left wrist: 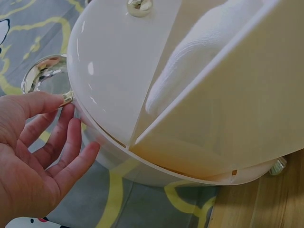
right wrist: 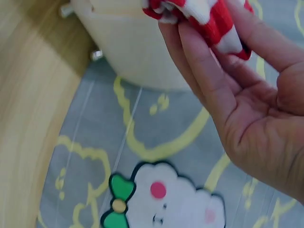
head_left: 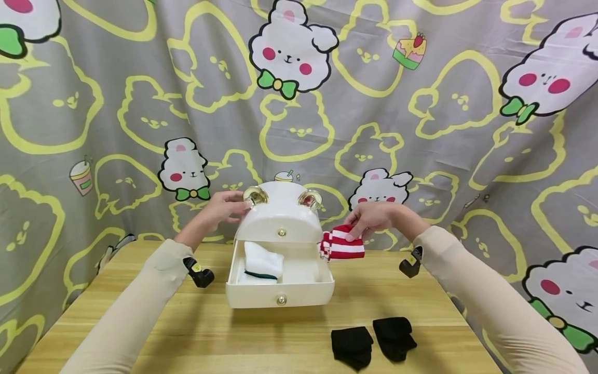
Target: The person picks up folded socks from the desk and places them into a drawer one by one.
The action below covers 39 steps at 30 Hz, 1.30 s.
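A white storage box (head_left: pixel 280 213) with two round gold ears stands on the table, its lower drawer (head_left: pixel 280 295) pulled out. Inside the drawer's left side lies a folded white sock (head_left: pixel 263 261) with a dark green edge. My left hand (head_left: pixel 226 208) is at the box's left side; in the left wrist view its thumb and index finger pinch the base of the gold ear (left wrist: pixel 45 71). My right hand (head_left: pixel 374 217) holds a folded red-and-white striped sock (head_left: pixel 343 243) between thumb and fingers, just right of the drawer. The right wrist view shows the striped sock (right wrist: pixel 213 21) gripped at the fingertips.
Two folded black socks (head_left: pixel 351 345) lie on the wooden table (head_left: pixel 187 322) at the front right. Behind the table hangs a grey curtain (head_left: pixel 224 130) with cartoon prints, close to the back of the box. Gold knobs stick out from the box's front.
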Motion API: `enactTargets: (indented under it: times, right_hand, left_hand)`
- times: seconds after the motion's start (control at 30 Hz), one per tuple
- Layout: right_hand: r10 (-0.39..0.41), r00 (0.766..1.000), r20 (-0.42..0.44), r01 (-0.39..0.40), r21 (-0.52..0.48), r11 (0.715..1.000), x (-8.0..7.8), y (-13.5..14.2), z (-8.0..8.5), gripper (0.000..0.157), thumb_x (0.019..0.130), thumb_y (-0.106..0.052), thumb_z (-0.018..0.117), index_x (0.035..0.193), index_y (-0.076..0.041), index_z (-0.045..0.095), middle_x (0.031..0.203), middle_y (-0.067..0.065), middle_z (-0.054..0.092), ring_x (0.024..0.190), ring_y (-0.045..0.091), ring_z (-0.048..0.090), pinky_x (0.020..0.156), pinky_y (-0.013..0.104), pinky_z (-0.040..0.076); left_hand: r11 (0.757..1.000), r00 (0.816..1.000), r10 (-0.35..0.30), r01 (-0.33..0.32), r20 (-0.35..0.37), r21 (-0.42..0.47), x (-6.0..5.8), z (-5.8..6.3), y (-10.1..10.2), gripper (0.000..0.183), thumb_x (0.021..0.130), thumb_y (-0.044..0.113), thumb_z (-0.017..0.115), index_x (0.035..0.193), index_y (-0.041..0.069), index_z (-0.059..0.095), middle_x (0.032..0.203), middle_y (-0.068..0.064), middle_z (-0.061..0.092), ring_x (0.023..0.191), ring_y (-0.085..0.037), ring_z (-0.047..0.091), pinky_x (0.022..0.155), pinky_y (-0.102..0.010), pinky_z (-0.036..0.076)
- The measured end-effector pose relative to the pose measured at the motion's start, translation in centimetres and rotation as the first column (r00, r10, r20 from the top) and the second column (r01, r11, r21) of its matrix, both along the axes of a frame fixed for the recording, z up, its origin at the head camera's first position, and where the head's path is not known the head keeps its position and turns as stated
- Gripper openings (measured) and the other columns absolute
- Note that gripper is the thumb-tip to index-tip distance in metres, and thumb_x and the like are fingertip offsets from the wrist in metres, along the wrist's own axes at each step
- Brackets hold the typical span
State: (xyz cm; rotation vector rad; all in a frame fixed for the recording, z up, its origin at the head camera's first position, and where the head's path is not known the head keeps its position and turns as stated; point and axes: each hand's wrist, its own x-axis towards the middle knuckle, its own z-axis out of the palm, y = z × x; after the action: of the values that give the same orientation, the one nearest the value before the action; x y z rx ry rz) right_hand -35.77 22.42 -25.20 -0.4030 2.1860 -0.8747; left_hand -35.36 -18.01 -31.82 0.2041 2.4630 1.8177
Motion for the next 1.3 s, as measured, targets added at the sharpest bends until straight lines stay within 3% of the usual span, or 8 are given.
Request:
enactTargets:
  times: [0.2, 0.33, 0.5, 0.87, 1.1, 1.3]
  right_hand:
    - [-0.054, 0.998, -0.030, 0.055, 0.020, 0.998, 1.4, -3.0, -0.6, 0.027, 0.091, -0.008, 0.076, 0.116, 0.002, 0.073, 0.101, 0.009, 0.076, 0.083, 0.017, 0.071, 0.081, 0.031, 0.064]
    - [-0.106, 0.991, -0.082, 0.109, 0.032, 0.994, 2.4, -4.8, -1.2, 0.028, 0.089, -0.008, 0.078, 0.114, 0.003, 0.073, 0.105, 0.013, 0.076, 0.084, 0.019, 0.073, 0.085, 0.035, 0.064]
    - [-0.178, 0.970, -0.163, 0.186, 0.038, 0.982, 3.4, -6.9, -1.8, 0.025, 0.086, -0.007, 0.082, 0.107, 0.003, 0.074, 0.103, 0.014, 0.076, 0.080, 0.020, 0.074, 0.086, 0.038, 0.064]
    - [-0.242, 0.916, -0.319, 0.266, 0.033, 0.963, 4.4, -10.1, -4.6, 0.017, 0.080, -0.004, 0.085, 0.087, 0.005, 0.074, 0.085, 0.012, 0.074, 0.067, 0.014, 0.069, 0.067, 0.029, 0.064]
    - [-0.325, 0.902, -0.285, 0.309, -0.100, 0.946, 4.7, -11.3, -6.1, 0.015, 0.080, 0.002, 0.083, 0.085, 0.008, 0.070, 0.089, 0.012, 0.070, 0.070, 0.015, 0.065, 0.066, 0.029, 0.064]
    - [-0.307, 0.899, -0.312, 0.290, -0.101, 0.952, 4.6, -11.4, -7.1, 0.017, 0.080, 0.004, 0.082, 0.077, 0.005, 0.066, 0.081, 0.010, 0.069, 0.060, 0.013, 0.063, 0.059, 0.027, 0.062]
  left_hand:
    - [1.000, 1.000, 0.008, -0.008, 0.006, 0.001, -0.1, 0.0, -0.1, 0.049, 0.101, 0.024, 0.065, 0.145, 0.006, 0.052, 0.137, -0.024, 0.061, 0.125, -0.035, 0.061, 0.105, -0.050, 0.054]
    - [1.000, 1.000, 0.007, -0.007, 0.008, 0.002, -0.2, -0.1, -0.2, 0.049, 0.101, 0.024, 0.065, 0.145, 0.006, 0.052, 0.138, -0.024, 0.060, 0.127, -0.036, 0.060, 0.106, -0.051, 0.054]
    - [1.000, 1.000, 0.010, -0.010, 0.007, 0.005, -0.3, -0.2, -0.2, 0.049, 0.101, 0.024, 0.065, 0.145, 0.006, 0.052, 0.138, -0.024, 0.060, 0.128, -0.037, 0.060, 0.106, -0.052, 0.053]
    - [1.000, 1.000, 0.010, -0.010, -0.005, -0.002, -0.2, -0.1, -0.1, 0.048, 0.102, 0.023, 0.064, 0.145, 0.005, 0.053, 0.136, -0.023, 0.062, 0.124, -0.035, 0.062, 0.102, -0.049, 0.056]
    - [1.000, 1.000, 0.025, -0.025, 0.000, 0.002, -0.2, -0.1, 0.1, 0.048, 0.101, 0.024, 0.065, 0.144, 0.006, 0.054, 0.131, -0.020, 0.065, 0.117, -0.030, 0.065, 0.101, -0.048, 0.057]
    - [1.000, 1.000, 0.029, -0.029, 0.000, -0.005, -0.1, 0.0, 0.1, 0.047, 0.101, 0.023, 0.065, 0.144, 0.006, 0.055, 0.132, -0.020, 0.065, 0.115, -0.029, 0.065, 0.100, -0.047, 0.058]
